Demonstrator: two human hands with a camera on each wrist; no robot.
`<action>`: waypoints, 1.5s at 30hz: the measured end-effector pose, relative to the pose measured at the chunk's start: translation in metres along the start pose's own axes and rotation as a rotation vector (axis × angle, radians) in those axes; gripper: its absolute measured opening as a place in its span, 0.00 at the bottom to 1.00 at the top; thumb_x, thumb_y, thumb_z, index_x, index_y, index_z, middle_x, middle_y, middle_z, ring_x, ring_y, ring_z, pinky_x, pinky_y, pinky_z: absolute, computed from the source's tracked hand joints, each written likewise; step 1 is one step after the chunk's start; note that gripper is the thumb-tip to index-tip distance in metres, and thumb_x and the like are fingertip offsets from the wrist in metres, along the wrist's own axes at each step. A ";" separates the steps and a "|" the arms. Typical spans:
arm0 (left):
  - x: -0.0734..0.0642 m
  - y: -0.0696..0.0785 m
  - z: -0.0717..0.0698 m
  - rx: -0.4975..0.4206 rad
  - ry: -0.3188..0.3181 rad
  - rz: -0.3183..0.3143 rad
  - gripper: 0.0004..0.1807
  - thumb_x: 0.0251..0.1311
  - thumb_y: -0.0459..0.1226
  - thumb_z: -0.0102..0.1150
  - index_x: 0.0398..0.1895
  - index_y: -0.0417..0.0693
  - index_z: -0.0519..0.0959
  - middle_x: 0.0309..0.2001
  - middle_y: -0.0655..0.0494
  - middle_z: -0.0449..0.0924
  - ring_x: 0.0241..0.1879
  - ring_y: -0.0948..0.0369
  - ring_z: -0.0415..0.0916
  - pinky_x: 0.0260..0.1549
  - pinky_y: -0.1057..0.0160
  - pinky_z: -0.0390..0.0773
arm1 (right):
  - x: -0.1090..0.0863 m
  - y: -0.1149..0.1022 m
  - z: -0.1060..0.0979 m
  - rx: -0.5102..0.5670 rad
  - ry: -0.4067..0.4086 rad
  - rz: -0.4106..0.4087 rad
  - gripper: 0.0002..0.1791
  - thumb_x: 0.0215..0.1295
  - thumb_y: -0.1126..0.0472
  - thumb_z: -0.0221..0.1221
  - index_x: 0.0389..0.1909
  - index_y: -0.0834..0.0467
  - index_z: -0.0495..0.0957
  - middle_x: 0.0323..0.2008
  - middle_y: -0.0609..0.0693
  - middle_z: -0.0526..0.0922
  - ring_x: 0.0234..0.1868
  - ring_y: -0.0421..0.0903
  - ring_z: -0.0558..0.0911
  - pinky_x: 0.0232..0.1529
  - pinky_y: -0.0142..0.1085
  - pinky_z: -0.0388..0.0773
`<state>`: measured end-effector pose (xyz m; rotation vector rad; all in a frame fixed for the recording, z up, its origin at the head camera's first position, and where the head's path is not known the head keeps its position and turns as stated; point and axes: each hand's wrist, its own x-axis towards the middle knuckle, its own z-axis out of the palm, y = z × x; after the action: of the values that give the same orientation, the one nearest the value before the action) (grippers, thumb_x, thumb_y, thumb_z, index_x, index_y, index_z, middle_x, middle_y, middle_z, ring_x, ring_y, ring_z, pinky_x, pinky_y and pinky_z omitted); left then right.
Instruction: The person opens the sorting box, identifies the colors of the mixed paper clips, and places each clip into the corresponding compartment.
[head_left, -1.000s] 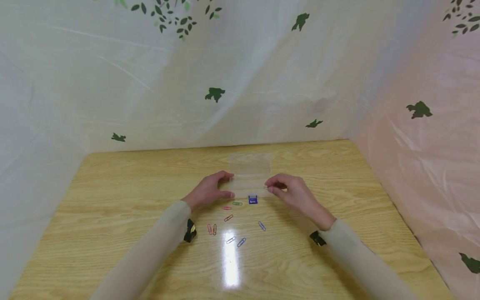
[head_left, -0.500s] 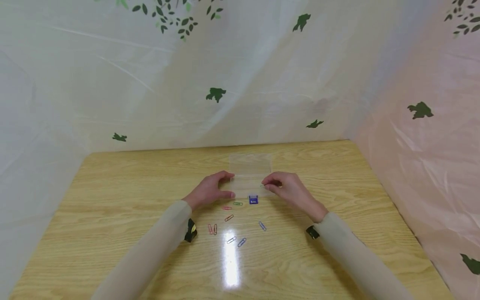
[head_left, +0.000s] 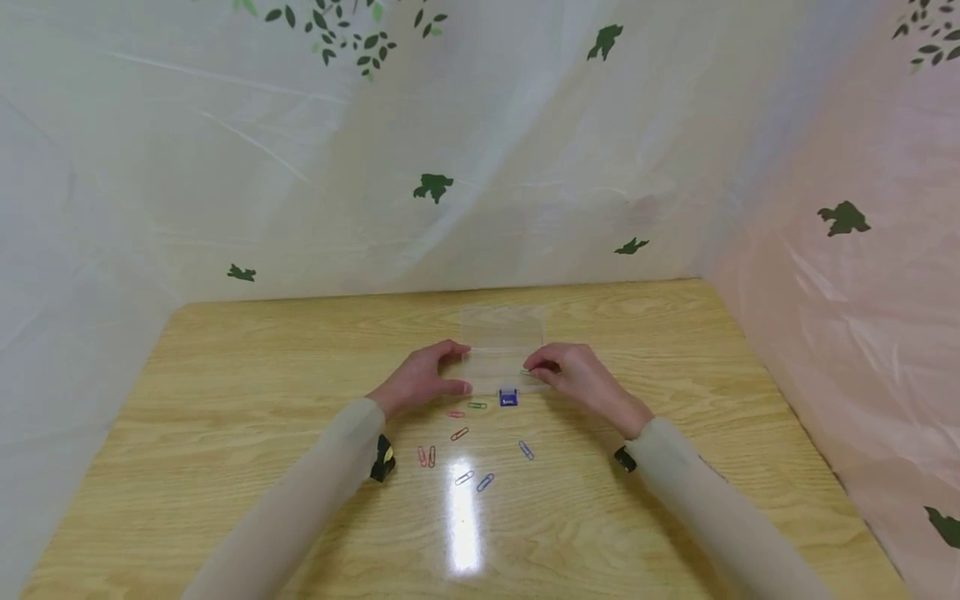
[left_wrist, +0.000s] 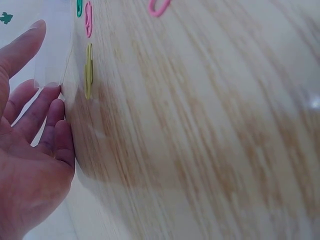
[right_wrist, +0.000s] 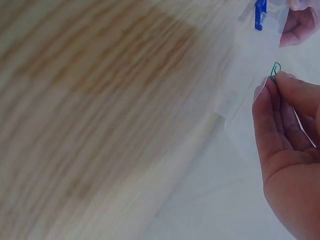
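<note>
A clear plastic box with a blue latch stands on the wooden table, its transparent lid swung back. My left hand holds the box's left end, thumb at the front and fingers toward the back. Over the box's right end, my right hand pinches a small green paperclip between thumb and fingertips. A yellow paperclip lies near my left hand. Just in front of the box are another green paperclip and a pink paperclip.
Nearer on the table lie a red paperclip, a pair of reddish paperclips, a white-looking paperclip and blue paperclips. A pale curtain with leaf prints hangs behind the table's far edge.
My right hand has shifted slightly left with the green paperclip, over the box's right end, and then stays nearly still. My left hand keeps its place on the box.
</note>
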<state>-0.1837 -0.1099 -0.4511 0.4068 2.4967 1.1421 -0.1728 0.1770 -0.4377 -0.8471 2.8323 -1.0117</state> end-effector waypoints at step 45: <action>0.000 0.003 0.000 -0.010 -0.005 -0.008 0.37 0.62 0.41 0.74 0.73 0.48 0.71 0.70 0.49 0.73 0.72 0.50 0.67 0.73 0.50 0.63 | -0.033 -0.022 -0.007 0.022 0.016 -0.007 0.12 0.67 0.64 0.70 0.50 0.60 0.86 0.47 0.51 0.88 0.49 0.49 0.85 0.51 0.49 0.84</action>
<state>-0.1832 -0.1085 -0.4487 0.3958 2.4849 1.1488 -0.1351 0.1834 -0.4239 -0.8517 2.8273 -1.0530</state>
